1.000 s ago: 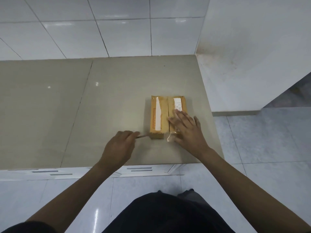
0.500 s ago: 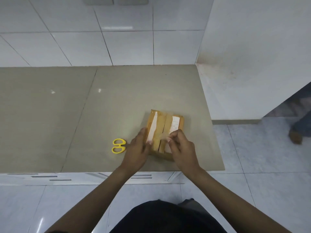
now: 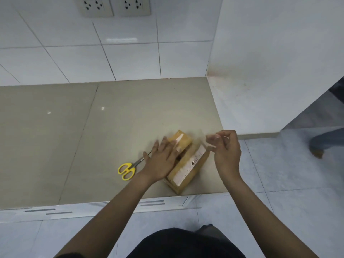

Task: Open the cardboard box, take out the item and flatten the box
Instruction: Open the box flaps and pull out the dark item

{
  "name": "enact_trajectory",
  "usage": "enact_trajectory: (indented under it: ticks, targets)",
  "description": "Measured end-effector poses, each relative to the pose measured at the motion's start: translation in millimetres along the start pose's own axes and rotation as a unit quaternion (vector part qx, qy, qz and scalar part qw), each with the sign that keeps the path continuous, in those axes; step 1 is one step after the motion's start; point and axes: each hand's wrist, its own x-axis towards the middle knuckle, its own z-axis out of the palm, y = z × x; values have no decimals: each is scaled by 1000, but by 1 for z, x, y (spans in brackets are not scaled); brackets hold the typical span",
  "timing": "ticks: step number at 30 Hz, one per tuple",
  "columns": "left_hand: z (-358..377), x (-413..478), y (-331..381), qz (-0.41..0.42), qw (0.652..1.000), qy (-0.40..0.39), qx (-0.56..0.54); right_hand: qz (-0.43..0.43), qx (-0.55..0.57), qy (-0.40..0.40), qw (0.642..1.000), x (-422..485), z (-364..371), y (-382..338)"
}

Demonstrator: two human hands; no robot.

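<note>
Left hand [image 3: 162,161] flat on cardboard box [image 3: 188,164]

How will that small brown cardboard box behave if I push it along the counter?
The small brown cardboard box looks flat-bottomed and low, so it would probably slide, not tip. Its top seam gapes, so the flaps may flex. It sits near the counter edge and could drop off.

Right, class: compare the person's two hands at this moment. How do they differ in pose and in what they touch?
The left hand lies flat, fingers spread, pressing on the box; the right hand is raised beside the box, clear of the counter. The left hand is open; the right hand's fingers are curled into a pinch, perhaps on clear tape, which is hard to see. Both are bare and work at the same box.
</note>
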Motion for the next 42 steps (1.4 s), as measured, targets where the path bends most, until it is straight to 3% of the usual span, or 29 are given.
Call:
enact_trajectory:
  ticks: [3,6,11,15,17,19,22,27,29,32,36,39,40,42]
  targets:
    - [1,-4,3,21,1000,1,0,51,44,-6,998,2,2,3]
    - [9,-5,0,54,995,-20,79,64,49,-15,997,0,9,7]
    - [28,-3,-14,77,968,49,232,30,79,79,993,29,-5,-11]
    - [36,-2,-14,68,964,81,243,-45,86,216,971,64,-37,-33]
    - [38,-1,-11,50,965,96,238,-117,33,284,951,74,-50,-35]
    - [41,-1,-8,30,963,110,243,-186,-35,302,934,77,-58,-29]
    - [45,-2,-4,1,963,129,238,-222,-191,221,930,67,-55,5]
    - [49,-5,7,-50,964,153,213,-120,-443,-10,889,37,-41,77]
    - [53,-5,10,-68,963,165,204,-109,-480,-79,867,22,-34,88]
    - [58,-3,14,-92,962,162,199,-198,-560,-121,795,5,-23,104]
    - [60,0,18,-115,964,161,178,-212,-581,-143,772,-9,-13,112]
    - [57,3,22,-137,967,164,137,-227,-594,-212,742,-23,-6,110]
    - [54,4,24,-146,969,164,115,-221,-587,-219,747,-27,-4,109]
    - [47,6,30,-164,972,155,61,-184,-500,-166,830,-32,-1,99]
